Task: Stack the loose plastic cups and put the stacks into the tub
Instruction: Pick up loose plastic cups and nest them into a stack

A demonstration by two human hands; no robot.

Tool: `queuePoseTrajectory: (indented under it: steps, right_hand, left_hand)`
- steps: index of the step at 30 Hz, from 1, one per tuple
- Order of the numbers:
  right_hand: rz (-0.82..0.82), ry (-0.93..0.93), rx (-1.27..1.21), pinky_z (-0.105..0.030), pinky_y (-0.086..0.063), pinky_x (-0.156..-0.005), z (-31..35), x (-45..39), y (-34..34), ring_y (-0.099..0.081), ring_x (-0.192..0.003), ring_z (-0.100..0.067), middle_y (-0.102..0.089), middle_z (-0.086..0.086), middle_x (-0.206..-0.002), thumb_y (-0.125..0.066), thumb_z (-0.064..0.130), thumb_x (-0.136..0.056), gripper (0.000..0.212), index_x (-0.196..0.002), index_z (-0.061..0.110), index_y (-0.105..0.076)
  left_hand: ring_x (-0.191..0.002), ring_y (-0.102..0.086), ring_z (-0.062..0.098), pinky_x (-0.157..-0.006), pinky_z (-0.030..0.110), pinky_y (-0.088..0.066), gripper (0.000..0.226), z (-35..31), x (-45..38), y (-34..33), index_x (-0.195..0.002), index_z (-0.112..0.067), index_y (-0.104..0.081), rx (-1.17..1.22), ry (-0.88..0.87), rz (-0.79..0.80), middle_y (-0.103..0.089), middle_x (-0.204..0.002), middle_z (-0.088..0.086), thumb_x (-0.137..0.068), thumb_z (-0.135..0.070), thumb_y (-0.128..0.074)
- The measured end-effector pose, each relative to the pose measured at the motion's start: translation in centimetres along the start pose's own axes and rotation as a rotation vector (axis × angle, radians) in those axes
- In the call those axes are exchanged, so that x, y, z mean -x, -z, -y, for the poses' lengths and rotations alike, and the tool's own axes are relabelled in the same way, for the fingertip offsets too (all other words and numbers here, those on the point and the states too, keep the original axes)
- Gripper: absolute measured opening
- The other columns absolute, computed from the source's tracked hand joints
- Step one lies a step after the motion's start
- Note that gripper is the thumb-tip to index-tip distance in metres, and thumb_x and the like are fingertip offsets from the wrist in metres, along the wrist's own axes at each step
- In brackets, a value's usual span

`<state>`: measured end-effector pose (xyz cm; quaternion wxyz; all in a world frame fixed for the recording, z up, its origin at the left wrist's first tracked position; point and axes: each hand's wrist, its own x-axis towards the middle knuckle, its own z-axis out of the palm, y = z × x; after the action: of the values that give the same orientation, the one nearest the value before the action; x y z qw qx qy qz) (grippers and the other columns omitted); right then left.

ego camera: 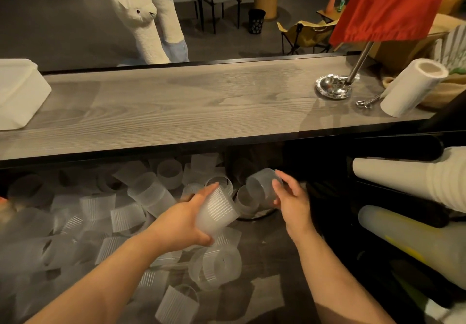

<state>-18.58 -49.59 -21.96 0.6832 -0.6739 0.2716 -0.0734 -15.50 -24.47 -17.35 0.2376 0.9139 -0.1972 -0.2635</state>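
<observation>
The white tub (17,94) is cut off by the left edge, so its inside cannot be seen. The wooden counter (176,106) hides the far part of the heap of loose cups (100,212), which lies blurred in shadow and cannot be counted. The left hand (181,220) covers one side of its ribbed cup (216,210). The red flag (388,3) runs past the top edge.
</observation>
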Motion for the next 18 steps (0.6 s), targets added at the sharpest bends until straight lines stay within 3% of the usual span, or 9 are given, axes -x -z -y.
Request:
queuePoseTrajectory:
  steps: [1,3,5,9,13,18]
  right_hand:
    - [0.063,-0.059,-0.17,-0.037,-0.051,-0.076,0.7,0.7,-0.3,-0.057,-0.079,-0.014,-0.064,-0.002,-0.093,-0.06,0.019,-0.095,0.024,-0.113,0.033,-0.068]
    - [0.195,-0.094,-0.282,-0.042,-0.051,-0.08,1.7,1.9,-1.0,-0.059,-0.078,-0.018,-0.068,-0.003,-0.09,-0.061,0.016,-0.094,0.025,-0.111,0.031,-0.072]
    - [0.283,-0.056,-0.231,-0.04,-0.051,-0.078,2.2,2.8,-1.6,-0.059,-0.075,-0.016,-0.07,-0.004,-0.094,-0.06,0.016,-0.094,0.027,-0.115,0.029,-0.071]
    - [0.294,0.035,-0.065,-0.025,-0.051,-0.07,2.9,3.5,-2.4,-0.058,-0.073,-0.008,-0.072,0.003,-0.096,-0.058,0.019,-0.097,0.03,-0.123,0.031,-0.065]
    - [0.323,0.112,0.068,-0.021,-0.055,-0.068,2.9,4.0,-3.0,-0.06,-0.07,-0.006,-0.071,0.013,-0.091,-0.056,0.018,-0.098,0.034,-0.127,0.035,-0.06]
    - [0.43,0.189,0.207,-0.019,-0.052,-0.071,2.1,4.9,-4.2,-0.056,-0.066,-0.003,-0.061,0.01,-0.073,-0.049,0.017,-0.101,0.037,-0.129,0.041,-0.055]
  left_hand:
    - [-0.092,-0.06,0.011,-0.081,0.032,-0.057,0.122,0.0,0.0,0.0,-0.14,-0.066,0.008,0.005,-0.003,0.001,-0.047,-0.133,-0.004,-0.065,-0.037,-0.084]
    - [-0.095,-0.059,0.012,-0.084,0.033,-0.057,0.123,-0.1,0.1,0.0,-0.14,-0.067,0.008,0.021,-0.009,0.002,-0.047,-0.13,-0.006,-0.064,-0.039,-0.084]
    - [-0.096,-0.059,0.012,-0.083,0.033,-0.057,0.123,-0.2,0.0,0.1,-0.14,-0.068,0.006,0.046,-0.019,-0.006,-0.049,-0.128,-0.008,-0.061,-0.04,-0.084]
    - [-0.092,-0.06,0.011,-0.079,0.031,-0.058,0.122,-0.2,0.1,0.4,-0.144,-0.062,0.0,0.068,-0.027,-0.032,-0.053,-0.121,-0.009,-0.06,-0.038,-0.085]
    - [-0.091,-0.059,0.009,-0.078,0.03,-0.057,0.121,0.2,0.3,0.5,-0.145,-0.059,0.001,0.048,-0.018,-0.052,-0.052,-0.121,-0.008,-0.061,-0.042,-0.085]
    - [-0.089,-0.06,0.011,-0.076,0.029,-0.057,0.119,0.4,0.1,0.3,-0.146,-0.057,0.003,0.031,0.014,-0.081,-0.054,-0.12,-0.005,-0.065,-0.044,-0.083]
